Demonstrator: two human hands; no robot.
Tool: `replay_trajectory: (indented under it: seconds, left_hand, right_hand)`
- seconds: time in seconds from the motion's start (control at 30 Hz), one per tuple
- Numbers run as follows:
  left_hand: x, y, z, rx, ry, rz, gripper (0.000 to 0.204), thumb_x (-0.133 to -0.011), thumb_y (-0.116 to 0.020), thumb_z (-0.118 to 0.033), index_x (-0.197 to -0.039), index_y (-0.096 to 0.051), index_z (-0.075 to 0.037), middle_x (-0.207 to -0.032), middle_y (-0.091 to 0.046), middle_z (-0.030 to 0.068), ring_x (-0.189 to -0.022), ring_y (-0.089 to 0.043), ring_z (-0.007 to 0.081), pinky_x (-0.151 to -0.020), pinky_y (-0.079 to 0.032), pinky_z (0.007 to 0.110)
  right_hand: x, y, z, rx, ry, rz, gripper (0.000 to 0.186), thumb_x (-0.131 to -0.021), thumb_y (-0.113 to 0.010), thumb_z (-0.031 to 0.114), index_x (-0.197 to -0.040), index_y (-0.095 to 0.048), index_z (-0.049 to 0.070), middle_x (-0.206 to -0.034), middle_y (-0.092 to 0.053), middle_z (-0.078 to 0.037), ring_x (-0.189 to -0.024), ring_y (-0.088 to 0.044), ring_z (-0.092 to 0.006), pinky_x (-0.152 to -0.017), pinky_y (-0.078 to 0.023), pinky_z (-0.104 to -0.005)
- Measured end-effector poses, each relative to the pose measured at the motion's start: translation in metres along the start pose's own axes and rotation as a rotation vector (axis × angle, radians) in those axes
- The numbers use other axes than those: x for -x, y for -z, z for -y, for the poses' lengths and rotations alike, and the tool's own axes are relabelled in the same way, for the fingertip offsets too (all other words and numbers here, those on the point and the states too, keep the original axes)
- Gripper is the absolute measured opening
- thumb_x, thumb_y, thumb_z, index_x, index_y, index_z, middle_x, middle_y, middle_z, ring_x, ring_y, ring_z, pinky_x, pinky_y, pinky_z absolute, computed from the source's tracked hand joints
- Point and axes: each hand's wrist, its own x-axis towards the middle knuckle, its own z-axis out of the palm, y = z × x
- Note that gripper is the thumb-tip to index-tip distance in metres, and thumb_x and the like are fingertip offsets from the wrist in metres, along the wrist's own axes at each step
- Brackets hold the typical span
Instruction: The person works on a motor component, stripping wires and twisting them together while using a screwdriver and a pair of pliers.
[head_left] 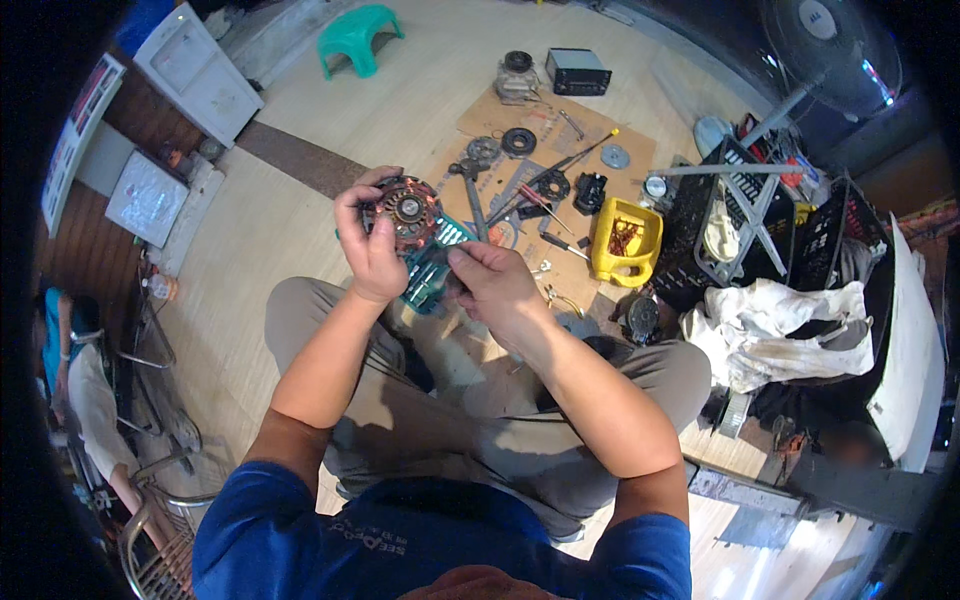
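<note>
My left hand (375, 260) is closed round a disc-shaped motor part (410, 214) with copper windings and a hub at its centre, held up above my lap with a teal slotted housing (425, 281) behind and below it. My right hand (492, 282) grips the right side of the teal housing, thumb on top near the slots; its curled fingers are partly hidden. Beyond them on a cardboard sheet (480, 115) lie a hammer-like tool (472, 190), a red-handled screwdriver (533, 197), black rings (518, 143) and other loose parts.
A yellow cut-open jug (627, 240) and black crates (700, 235) with a white cloth (770, 335) stand right. A fan (820, 60) is back right, a black box (578, 75) and green stool (355, 35) at the back. Another person (95, 420) sits on a metal chair at left.
</note>
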Motion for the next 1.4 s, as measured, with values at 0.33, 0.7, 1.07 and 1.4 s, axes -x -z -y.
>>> replay_trajectory:
  seconds: [0.33, 0.7, 1.07, 1.4]
  left_hand:
    - [-0.004, -0.015, 0.0, 0.557, 0.515, -0.093, 0.028, -0.089, -0.039, -0.024, -0.108, -0.042, -0.003, -0.112, -0.056, 0.0237, -0.103, -0.058, 0.033, -0.088, -0.049, 0.042]
    - [-0.008, 0.001, 0.006, 0.612, 0.529, 0.191, 0.034, -0.085, -0.044, -0.024, -0.11, -0.038, -0.002, -0.109, -0.055, 0.0287, -0.097, -0.061, 0.034, -0.085, -0.051, 0.042]
    - [-0.006, 0.011, 0.017, 0.172, 0.232, 0.03, 0.03, -0.086, -0.042, -0.016, -0.112, -0.04, 0.0, -0.115, -0.054, 0.0244, -0.107, -0.055, 0.0296, -0.096, -0.043, 0.04]
    - [-0.013, 0.005, 0.02, 0.077, 0.326, -0.28, 0.022, -0.091, -0.039, -0.015, -0.106, -0.044, -0.001, -0.107, -0.059, 0.0176, -0.099, -0.059, 0.0254, -0.09, -0.046, 0.039]
  right_hand:
    - [-0.016, 0.023, -0.026, 0.787, 0.417, -0.153, 0.017, -0.089, -0.06, 0.016, -0.099, -0.067, 0.005, -0.079, -0.067, -0.014, -0.068, -0.063, -0.0209, -0.065, -0.049, -0.0327]
    - [0.001, 0.072, 0.023, 0.961, 0.62, -0.379, 0.016, -0.087, -0.063, 0.015, -0.097, -0.068, 0.005, -0.086, -0.066, -0.018, -0.078, -0.066, -0.0325, -0.067, -0.051, -0.0347]
    - [0.048, 0.044, 0.042, 0.964, 0.766, -0.388, 0.009, -0.083, -0.062, 0.01, -0.09, -0.065, 0.005, -0.076, -0.064, -0.015, -0.07, -0.064, -0.0326, -0.062, -0.051, -0.0391]
    - [0.06, 0.007, -0.013, 1.201, 0.796, -0.032, 0.001, -0.079, -0.056, 0.011, -0.079, -0.055, 0.01, -0.07, -0.059, -0.01, -0.064, -0.063, -0.0275, -0.055, -0.051, -0.0388]
